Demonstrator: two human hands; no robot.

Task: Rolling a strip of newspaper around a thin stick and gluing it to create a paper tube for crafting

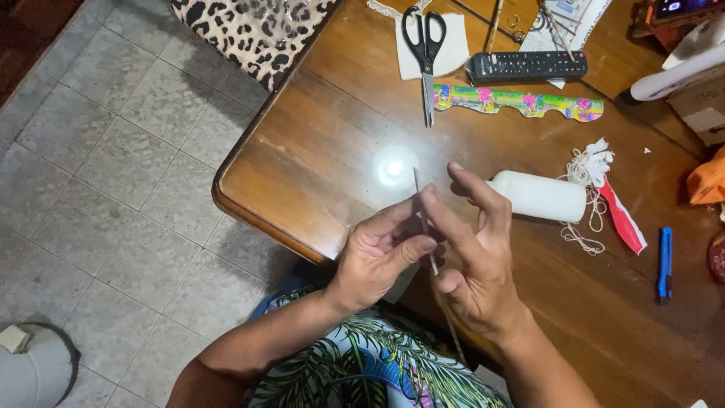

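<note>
Centrally, left hand (377, 253) & right hand (472, 253) meet over the table's near-left edge, both pinched shut on a thin stick (424, 219) held near upright betw. thumbs and fingertips. Wooden table (317, 151): bare room at the near-left corner, glare spot beside the stick tip. White bottle (540, 196) lies on its side just right of the hands, contents not visible, tangled white string (589, 170) at its end. Far edge: scissors (425, 53), remote (529, 66), patterned ruler (521, 102). Right edge: blue cutter (664, 264). Grey tile floor (113, 151) on the left.
</note>
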